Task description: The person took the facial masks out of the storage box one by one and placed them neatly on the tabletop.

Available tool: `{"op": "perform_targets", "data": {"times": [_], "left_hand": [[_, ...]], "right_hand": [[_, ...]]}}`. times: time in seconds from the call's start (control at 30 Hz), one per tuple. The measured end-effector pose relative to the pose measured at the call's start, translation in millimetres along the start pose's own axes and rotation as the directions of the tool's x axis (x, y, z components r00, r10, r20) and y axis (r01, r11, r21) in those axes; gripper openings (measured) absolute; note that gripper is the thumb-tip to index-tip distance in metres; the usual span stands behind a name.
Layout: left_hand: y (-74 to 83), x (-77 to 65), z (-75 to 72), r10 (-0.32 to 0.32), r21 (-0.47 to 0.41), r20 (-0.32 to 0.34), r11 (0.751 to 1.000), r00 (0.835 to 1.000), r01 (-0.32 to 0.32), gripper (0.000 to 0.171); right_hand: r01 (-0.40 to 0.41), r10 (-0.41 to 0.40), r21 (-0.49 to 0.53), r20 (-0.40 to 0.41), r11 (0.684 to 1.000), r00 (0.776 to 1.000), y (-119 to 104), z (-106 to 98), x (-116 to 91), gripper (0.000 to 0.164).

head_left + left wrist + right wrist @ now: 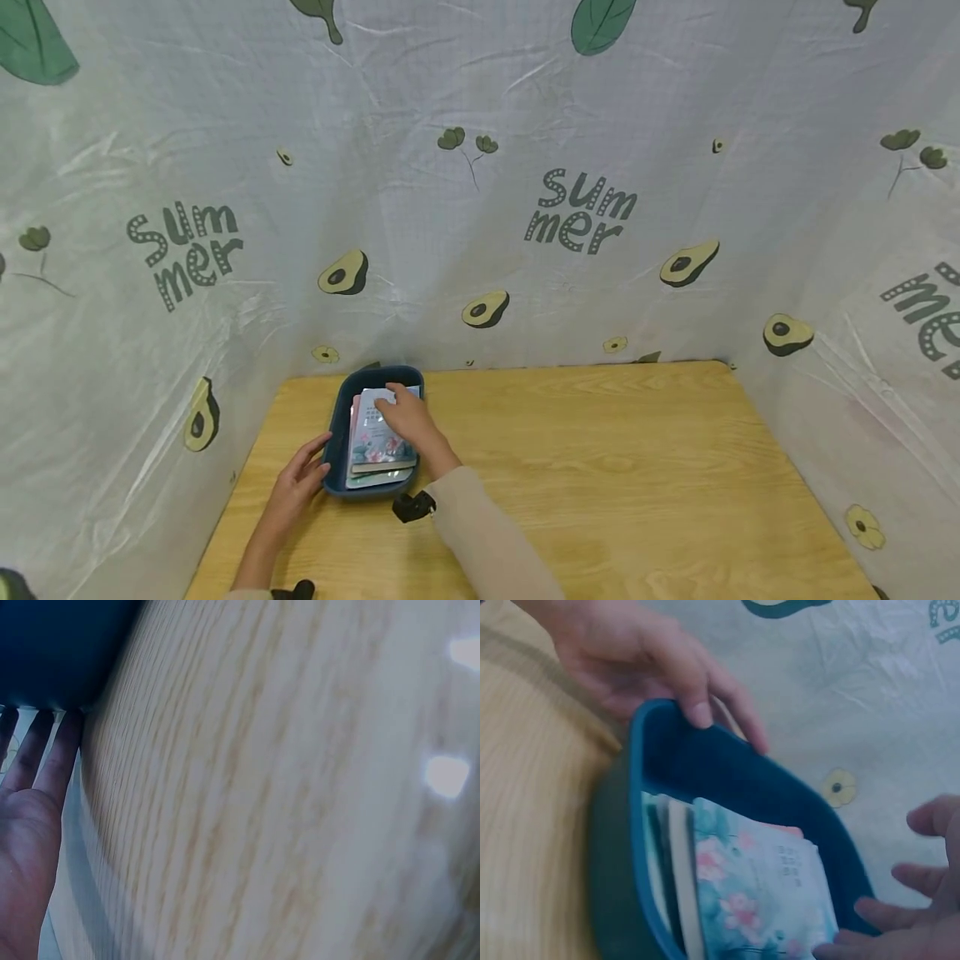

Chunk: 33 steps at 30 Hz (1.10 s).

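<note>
A dark blue plastic bin [335,467] stands at the table's back left. Inside it lies a stack of books, topped by a pale blue book [380,442] with pink flowers on its cover. My left hand [294,483] touches the bin's left side; its fingers look straight in the left wrist view, and the fingertips [700,714] meet the rim in the right wrist view. Over the far part of the stack is my right hand [408,417]. Its fingers are spread beside the top book in the right wrist view, and whether they touch it I cannot tell.
The wooden table [600,467] extends to the right of the bin. A pale sheet [420,208] printed with avocados and lettering hangs behind and at both sides. Dark straps [414,506] sit at the wrists.
</note>
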<state>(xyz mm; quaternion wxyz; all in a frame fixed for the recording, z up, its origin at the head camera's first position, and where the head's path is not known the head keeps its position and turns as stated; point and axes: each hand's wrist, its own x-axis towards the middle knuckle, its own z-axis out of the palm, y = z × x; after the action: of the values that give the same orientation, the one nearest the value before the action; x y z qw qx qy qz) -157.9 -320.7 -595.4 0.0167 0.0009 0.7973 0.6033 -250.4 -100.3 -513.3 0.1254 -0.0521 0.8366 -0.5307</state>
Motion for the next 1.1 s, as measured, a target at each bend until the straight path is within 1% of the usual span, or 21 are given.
{"op": "perform_targets", "data": {"times": [0.07, 0.17, 0.23, 0.3, 0.43, 0.53, 0.63, 0.8, 0.93, 1.0, 1.1], "left_hand": [[0.1, 0.3, 1.4, 0.011, 0.005, -0.005, 1.000, 1.000, -0.011, 0.054], [-0.2, 2.2, 1.1, 0.014, 0.012, -0.010, 1.000, 1.000, -0.014, 0.054], [-0.4, 3.3, 0.2, 0.015, 0.007, -0.008, 1.000, 1.000, -0.015, 0.054], [-1.9, 3.9, -0.6, 0.017, -0.007, -0.005, 1.000, 1.000, -0.017, 0.053], [-4.4, 4.4, -0.6, 0.042, -0.021, 0.013, 0.999, 0.999, -0.041, 0.054], [-5.8, 3.7, -0.7, 0.064, -0.014, 0.019, 0.998, 0.998, -0.063, 0.054], [-5.7, 2.8, -1.1, 0.074, -0.029, 0.018, 0.997, 0.997, -0.073, 0.054], [-3.7, 2.7, 0.1, 0.046, -0.037, 0.018, 0.998, 0.999, -0.045, 0.055], [-2.7, 2.5, -2.2, 0.033, -0.037, 0.018, 0.999, 0.999, -0.032, 0.055], [-4.1, 2.9, -1.8, 0.037, -0.044, 0.017, 0.998, 0.999, -0.036, 0.055], [-6.2, 3.7, 0.2, 0.040, -0.053, 0.018, 0.998, 0.999, -0.039, 0.054]], "right_hand": [[-0.009, 0.009, -0.005, -0.034, 1.000, 0.999, 3, 4, 3, 0.051], [-0.016, 0.013, -0.043, -0.071, 0.999, 0.997, 4, 8, 8, 0.053], [-0.024, 0.017, -0.086, -0.073, 0.996, 0.997, 3, 12, 12, 0.056], [-0.050, 0.042, -0.123, -0.062, 0.991, 0.997, 2, 15, 14, 0.060], [-0.134, 0.130, -0.130, -0.039, 0.982, 0.991, 3, 22, 13, 0.065], [-0.160, 0.156, -0.139, -0.045, 0.977, 0.987, 8, 30, 9, 0.064], [-0.135, 0.125, -0.165, -0.069, 0.977, 0.990, 13, 36, 5, 0.062], [-0.084, 0.068, -0.211, -0.079, 0.974, 0.995, 18, 40, 4, 0.060], [-0.053, 0.031, -0.251, -0.093, 0.966, 0.995, 17, 44, 3, 0.058], [-0.049, 0.019, -0.254, -0.121, 0.966, 0.993, 19, 45, 2, 0.061], [-0.054, 0.014, -0.244, -0.162, 0.968, 0.987, 25, 50, 1, 0.072]]}}
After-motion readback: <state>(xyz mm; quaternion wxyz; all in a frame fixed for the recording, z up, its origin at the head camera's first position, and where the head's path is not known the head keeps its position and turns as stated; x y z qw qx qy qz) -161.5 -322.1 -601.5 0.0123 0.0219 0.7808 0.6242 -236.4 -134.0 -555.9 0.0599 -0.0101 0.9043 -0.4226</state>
